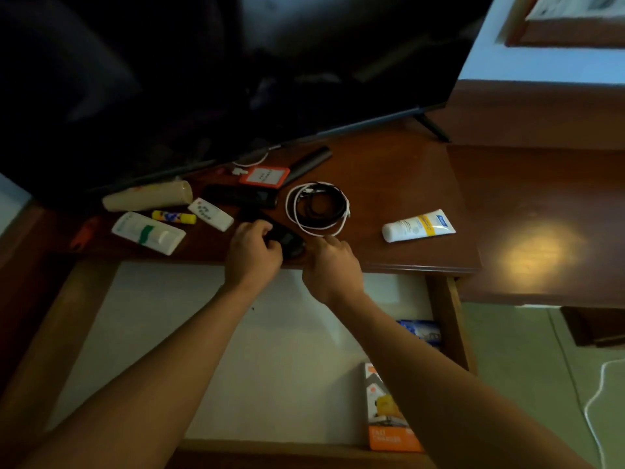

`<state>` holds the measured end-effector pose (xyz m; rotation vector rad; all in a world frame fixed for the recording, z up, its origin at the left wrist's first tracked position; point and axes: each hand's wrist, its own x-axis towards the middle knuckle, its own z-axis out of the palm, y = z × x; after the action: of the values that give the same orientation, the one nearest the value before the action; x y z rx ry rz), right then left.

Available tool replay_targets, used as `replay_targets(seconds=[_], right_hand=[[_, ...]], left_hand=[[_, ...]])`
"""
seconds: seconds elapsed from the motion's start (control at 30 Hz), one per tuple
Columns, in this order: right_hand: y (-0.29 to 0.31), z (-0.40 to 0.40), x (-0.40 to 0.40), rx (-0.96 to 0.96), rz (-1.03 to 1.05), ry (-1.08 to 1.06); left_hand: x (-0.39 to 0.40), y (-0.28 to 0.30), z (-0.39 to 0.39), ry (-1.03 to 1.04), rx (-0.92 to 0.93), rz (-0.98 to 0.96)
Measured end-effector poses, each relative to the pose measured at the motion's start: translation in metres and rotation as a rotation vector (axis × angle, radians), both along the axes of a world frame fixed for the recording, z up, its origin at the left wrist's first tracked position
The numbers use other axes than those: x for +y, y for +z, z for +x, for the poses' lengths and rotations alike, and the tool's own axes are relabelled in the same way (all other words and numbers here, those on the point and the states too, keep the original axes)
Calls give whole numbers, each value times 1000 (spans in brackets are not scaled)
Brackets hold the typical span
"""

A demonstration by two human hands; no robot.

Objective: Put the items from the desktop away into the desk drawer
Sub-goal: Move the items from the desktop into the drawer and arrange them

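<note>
I see a dim, murky shot; warm glare patch on the side table at 3 o'clock. TV screen near-black with faint reflections. Soft blur throughout, wide-angle bending at edges.

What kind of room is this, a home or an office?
Probably a bedroom or hotel room, not an office: a television stands on a wooden desk strewn with a lotion tube, remote control and coiled cables.

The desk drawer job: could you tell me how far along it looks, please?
Early on. Done: the drawer is open and holds an orange box and a blue packet. In hand: left hand and right hand grip a black device. Left: coiled cables, white tube, glue stick, remotes and bottles.
</note>
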<state>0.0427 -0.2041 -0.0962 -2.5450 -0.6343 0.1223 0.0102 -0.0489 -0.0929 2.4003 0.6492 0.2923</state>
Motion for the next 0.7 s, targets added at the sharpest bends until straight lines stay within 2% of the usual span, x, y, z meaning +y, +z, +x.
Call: replay_targets(seconds=[0.13,0.27,0.47,0.7], right_hand=[[7,15,36,-33,-68,93],[0,25,68,-57,-134,155],[-12,36,96,-59,-179,145],[-9,39,103,-51,-143,132]], left_hand=[[44,7,30,-61,87,159],[89,10,61,-235,247,386],[119,11,97,-367,482,550],[132,6,113,-437,476,609]])
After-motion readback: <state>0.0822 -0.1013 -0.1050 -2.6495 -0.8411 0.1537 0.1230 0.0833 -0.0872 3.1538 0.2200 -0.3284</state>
